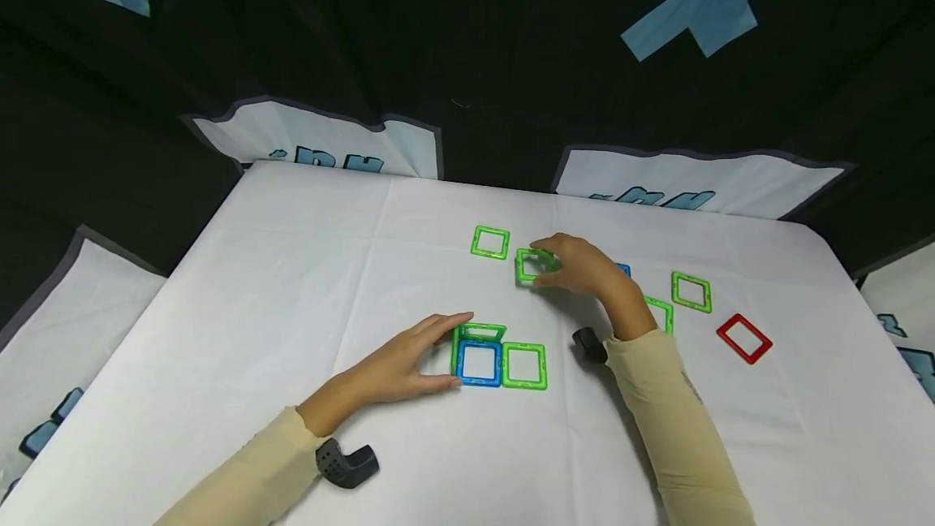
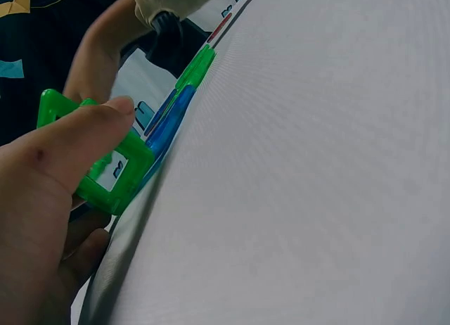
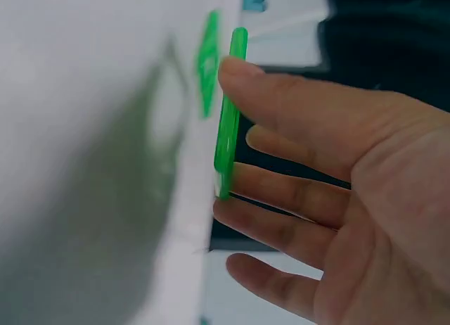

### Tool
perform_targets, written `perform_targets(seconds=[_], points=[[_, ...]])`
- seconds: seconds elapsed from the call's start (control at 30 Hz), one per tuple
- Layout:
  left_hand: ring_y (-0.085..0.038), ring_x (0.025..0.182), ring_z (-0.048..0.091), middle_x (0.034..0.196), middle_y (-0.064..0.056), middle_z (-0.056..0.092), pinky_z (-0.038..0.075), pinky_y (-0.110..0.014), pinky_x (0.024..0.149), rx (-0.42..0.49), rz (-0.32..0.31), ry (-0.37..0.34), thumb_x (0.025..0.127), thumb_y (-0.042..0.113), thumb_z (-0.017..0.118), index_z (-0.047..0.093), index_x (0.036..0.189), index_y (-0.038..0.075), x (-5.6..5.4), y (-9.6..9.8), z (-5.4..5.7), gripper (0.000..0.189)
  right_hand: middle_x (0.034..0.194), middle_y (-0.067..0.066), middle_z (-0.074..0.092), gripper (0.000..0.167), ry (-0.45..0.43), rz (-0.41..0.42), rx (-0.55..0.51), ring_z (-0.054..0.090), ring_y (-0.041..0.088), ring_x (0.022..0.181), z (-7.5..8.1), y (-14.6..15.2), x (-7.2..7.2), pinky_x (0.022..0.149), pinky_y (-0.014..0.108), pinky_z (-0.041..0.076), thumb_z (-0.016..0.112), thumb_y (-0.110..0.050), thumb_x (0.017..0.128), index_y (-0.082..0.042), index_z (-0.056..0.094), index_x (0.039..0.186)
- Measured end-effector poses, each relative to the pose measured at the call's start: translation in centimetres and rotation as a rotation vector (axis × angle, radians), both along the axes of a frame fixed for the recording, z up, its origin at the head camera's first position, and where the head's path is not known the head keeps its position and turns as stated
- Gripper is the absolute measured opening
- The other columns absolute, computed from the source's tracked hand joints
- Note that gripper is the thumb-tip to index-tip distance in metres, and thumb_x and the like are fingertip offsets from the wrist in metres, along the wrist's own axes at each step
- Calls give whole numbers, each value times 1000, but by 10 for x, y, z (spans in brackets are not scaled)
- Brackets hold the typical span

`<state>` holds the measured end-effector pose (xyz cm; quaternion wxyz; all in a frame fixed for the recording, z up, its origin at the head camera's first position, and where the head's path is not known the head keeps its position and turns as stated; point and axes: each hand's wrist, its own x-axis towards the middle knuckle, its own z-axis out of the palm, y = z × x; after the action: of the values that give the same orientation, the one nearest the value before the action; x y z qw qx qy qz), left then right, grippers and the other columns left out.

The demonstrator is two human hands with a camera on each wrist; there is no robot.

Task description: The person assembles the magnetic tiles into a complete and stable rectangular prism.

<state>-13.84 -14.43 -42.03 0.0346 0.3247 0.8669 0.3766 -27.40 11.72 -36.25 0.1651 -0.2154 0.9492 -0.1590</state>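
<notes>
My right hand (image 1: 584,266) pinches a green square magnetic tile (image 1: 519,265) by its edges, and the tile's shadow in the right wrist view shows it lifted off the table. My left hand (image 1: 394,360) holds a small tile structure at its left side, thumb at the front and index finger at the back. That structure has a flat blue square tile (image 1: 479,381), a flat green tile (image 1: 543,368) to its right, a raised green tile (image 1: 484,327) along the back, and a raised green tile (image 2: 133,171) on the left side, partly covered by my fingers.
A green tile (image 1: 490,253) lies behind the structure. To the right are a green tile (image 1: 705,299), a red tile (image 1: 763,345), and a green tile (image 1: 668,316) and blue tile (image 1: 624,269) partly hidden by my right arm. White cloth (image 1: 241,307) covers the table.
</notes>
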Motion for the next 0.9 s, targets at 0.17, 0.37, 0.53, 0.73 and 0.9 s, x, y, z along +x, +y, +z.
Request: perform_targets(seconds=[0.17, 0.37, 0.53, 0.73, 0.9], points=[[-12, 113, 50, 130, -1, 47, 44, -35, 95, 6, 18, 10, 80, 32, 69, 29, 142, 21, 0, 0, -1, 75, 133, 13, 49, 60, 20, 92, -21, 44, 30, 124, 23, -9, 25, 101, 48, 38, 71, -31, 78, -11, 51, 130], [-12, 101, 54, 131, -1, 46, 49, -29, 85, 48, 38, 47, 80, 25, 70, 40, 136, 22, -1, -1, -3, 63, 125, 9, 54, 57, 33, 183, -27, 51, 26, 115, 47, -21, 56, 95, 45, 44, 71, -33, 78, -15, 52, 129], [-14, 109, 52, 133, -2, 45, 48, -28, 90, 71, 37, 43, 80, 21, 70, 38, 137, 19, -3, -2, -3, 66, 122, 6, 55, 56, 24, 259, 12, 53, 23, 111, 53, -32, 75, 93, 42, 46, 70, -34, 78, -16, 52, 128], [-16, 107, 54, 132, -5, 45, 48, -29, 90, 65, 49, 43, 80, 21, 70, 35, 139, 13, -2, -3, -5, 69, 117, 5, 56, 55, 50, 345, 45, 54, 19, 106, 54, -45, 93, 91, 37, 47, 70, -36, 78, -11, 55, 125], [-14, 109, 52, 129, -3, 48, 46, -33, 94, 22, 78, 35, 80, 25, 70, 27, 144, 18, -2, -3, -5, 77, 113, 5, 57, 55, 55, 367, 67, 54, 17, 99, 54, -53, 103, 87, 33, 48, 70, -37, 77, -10, 57, 123]])
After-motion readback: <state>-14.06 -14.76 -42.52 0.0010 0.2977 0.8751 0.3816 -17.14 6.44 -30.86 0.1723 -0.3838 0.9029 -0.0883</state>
